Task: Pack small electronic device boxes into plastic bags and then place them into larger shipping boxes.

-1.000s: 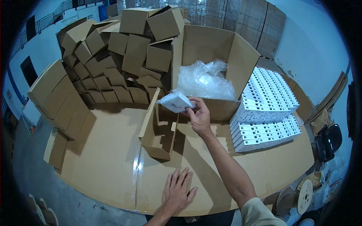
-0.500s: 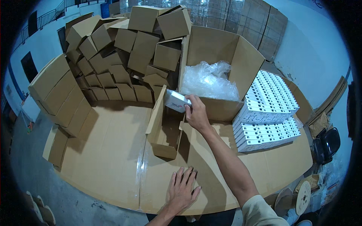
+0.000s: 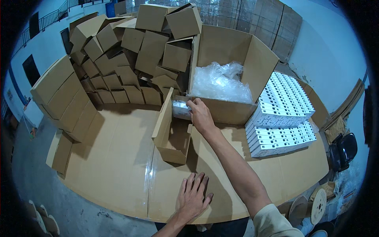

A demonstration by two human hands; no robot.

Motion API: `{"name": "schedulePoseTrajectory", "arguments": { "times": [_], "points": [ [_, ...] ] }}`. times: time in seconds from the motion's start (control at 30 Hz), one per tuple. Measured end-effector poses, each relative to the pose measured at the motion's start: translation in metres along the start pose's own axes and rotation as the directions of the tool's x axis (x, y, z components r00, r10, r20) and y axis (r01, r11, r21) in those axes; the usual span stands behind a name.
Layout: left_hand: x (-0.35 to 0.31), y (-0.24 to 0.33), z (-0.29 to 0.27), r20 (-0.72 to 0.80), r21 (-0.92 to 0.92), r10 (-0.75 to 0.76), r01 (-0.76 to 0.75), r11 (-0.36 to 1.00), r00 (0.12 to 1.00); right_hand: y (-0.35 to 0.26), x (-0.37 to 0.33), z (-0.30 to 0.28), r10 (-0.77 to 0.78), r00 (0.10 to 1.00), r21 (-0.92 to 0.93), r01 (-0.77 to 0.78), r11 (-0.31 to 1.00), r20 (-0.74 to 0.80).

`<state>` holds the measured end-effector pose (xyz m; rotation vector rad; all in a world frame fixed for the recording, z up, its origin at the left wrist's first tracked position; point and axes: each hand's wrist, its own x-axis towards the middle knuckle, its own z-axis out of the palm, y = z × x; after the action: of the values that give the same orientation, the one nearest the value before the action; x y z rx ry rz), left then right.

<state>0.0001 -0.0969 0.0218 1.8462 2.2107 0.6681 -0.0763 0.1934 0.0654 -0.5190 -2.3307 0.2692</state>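
Observation:
An open, narrow cardboard box (image 3: 176, 157) stands in the middle of the table, its tall flap up on the left. My right hand (image 3: 201, 115) grips a small white box (image 3: 181, 110) at the far end of that cardboard box, sunk partly below its rim. The fingers hide the white box's right end. Closer to me, my left hand (image 3: 193, 199) rests flat on the cardboard-covered table (image 3: 114, 173) with fingers spread, holding nothing.
Behind stands a big carton (image 3: 221, 43) holding clear plastic bags (image 3: 223, 83). White boxes (image 3: 282, 102) are stacked at right. Open cardboard boxes (image 3: 146, 53) pile up at the back left, beside a stack of closed cartons (image 3: 65, 94). Wooden spools (image 3: 318, 206) lie at lower right.
My right hand has moved slightly left and down, lowering the white box from above the rim into the far end of the cardboard box. My left hand stays in place.

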Motion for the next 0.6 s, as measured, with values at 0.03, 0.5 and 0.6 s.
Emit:
{"name": "schedulePoseTrajectory", "arguments": {
  "times": [0.03, 0.5, 0.6],
  "points": [
    [0.0, 0.0, -0.001, 0.0, -0.006, 0.003, -0.003, 1.0, 1.0, 0.0, 0.0, 0.002, 0.015, 1.0, -0.019, -0.015, 1.0, -0.002],
    [-0.004, -0.004, 0.006, -0.013, -0.011, 0.013, -0.013, 1.0, 1.0, -0.028, 0.007, 0.002, 0.172, 0.973, -0.429, -0.09, 0.899, 0.156],
    [-0.004, -0.002, 0.004, 0.011, -0.005, -0.017, 0.017, 1.0, 1.0, -0.039, 0.003, -0.002, 0.282, 0.937, -0.487, -0.152, 0.86, 0.206]
  ]
}}
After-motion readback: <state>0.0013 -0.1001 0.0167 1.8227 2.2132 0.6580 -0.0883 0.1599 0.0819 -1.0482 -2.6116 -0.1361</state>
